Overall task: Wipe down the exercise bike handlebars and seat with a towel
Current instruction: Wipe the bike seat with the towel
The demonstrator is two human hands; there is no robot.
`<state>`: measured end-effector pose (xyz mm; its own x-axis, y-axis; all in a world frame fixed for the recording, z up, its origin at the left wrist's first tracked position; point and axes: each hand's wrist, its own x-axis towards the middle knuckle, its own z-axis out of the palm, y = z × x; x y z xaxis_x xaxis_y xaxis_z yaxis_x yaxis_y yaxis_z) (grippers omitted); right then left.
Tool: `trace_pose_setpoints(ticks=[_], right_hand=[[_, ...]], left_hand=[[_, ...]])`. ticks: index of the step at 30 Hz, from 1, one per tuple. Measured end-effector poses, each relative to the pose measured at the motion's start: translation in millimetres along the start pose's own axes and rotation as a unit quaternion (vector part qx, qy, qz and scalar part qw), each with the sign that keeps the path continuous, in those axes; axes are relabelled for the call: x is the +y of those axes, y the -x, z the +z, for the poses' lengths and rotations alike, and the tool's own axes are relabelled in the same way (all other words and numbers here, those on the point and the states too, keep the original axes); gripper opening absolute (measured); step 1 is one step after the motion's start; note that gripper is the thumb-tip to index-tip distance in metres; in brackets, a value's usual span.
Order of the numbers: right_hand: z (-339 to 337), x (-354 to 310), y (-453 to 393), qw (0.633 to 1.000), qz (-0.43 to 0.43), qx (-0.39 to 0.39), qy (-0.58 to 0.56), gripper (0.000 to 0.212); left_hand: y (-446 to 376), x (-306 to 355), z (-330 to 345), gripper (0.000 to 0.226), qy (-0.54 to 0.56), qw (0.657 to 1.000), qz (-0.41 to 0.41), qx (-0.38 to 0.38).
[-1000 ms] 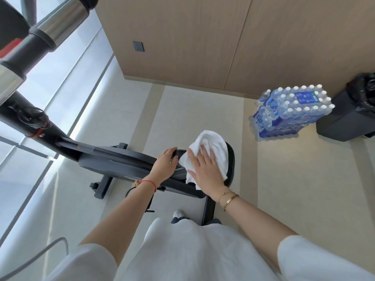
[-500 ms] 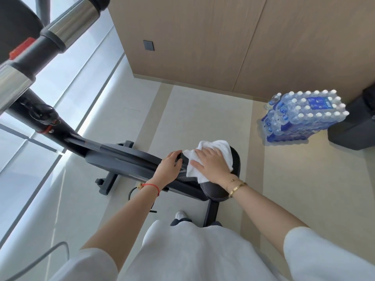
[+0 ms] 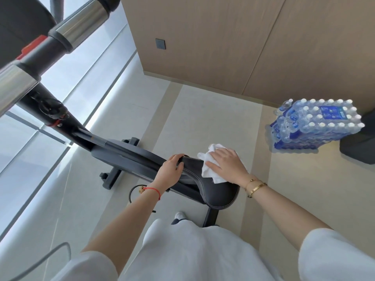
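Under right hand point(image 3: 227, 165) fingers point(image 3: 213, 166), towel point(image 3: 209, 171); on seat point(image 3: 219, 195).

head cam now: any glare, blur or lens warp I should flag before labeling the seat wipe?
Head view: strong daylight from the window at left blows out the sill and floor strip; bright highlights on the chrome handlebar tube; wide-angle warp bends the wall edges; handlebar looms large and soft up close. Seat, towel, left hand and right hand are sharp, evenly lit.

Chrome-and-black handlebar tube point(image 3: 67, 31) runs off the top-left edge. Crumpled white towel point(image 3: 211, 169) half vanishes under the right hand point(image 3: 227, 165). Dark bin point(image 3: 363, 145) is cut by the right edge.
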<state>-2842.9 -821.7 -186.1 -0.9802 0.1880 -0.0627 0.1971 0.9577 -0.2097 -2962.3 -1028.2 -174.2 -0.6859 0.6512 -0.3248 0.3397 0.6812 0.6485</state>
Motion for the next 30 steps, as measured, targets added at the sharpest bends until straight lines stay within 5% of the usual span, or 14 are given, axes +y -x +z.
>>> trace_pose_setpoints(ticks=[8,12,17,22,30], right_hand=[[-11,-41,-68,0.958,0.087,-0.270,-0.043,0.063],[-15,-36,-56,0.969,0.060,-0.233,-0.054,0.058],[-14,3,-28,0.992,0.051,-0.099,-0.063,0.040],[-15,23,-9,0.932,0.225,-0.068,-0.275,0.030],[4,-1,31,0.862,0.349,0.061,-0.364,0.054]], left_hand=[[2,0,5,0.039,0.013,1.000,-0.017,0.015],[1,2,4,0.039,0.012,1.000,-0.025,0.009],[1,5,3,0.040,0.014,0.999,-0.035,0.000],[2,5,5,0.041,0.010,0.999,-0.038,0.004],[3,8,7,0.041,0.015,0.999,-0.040,0.017]])
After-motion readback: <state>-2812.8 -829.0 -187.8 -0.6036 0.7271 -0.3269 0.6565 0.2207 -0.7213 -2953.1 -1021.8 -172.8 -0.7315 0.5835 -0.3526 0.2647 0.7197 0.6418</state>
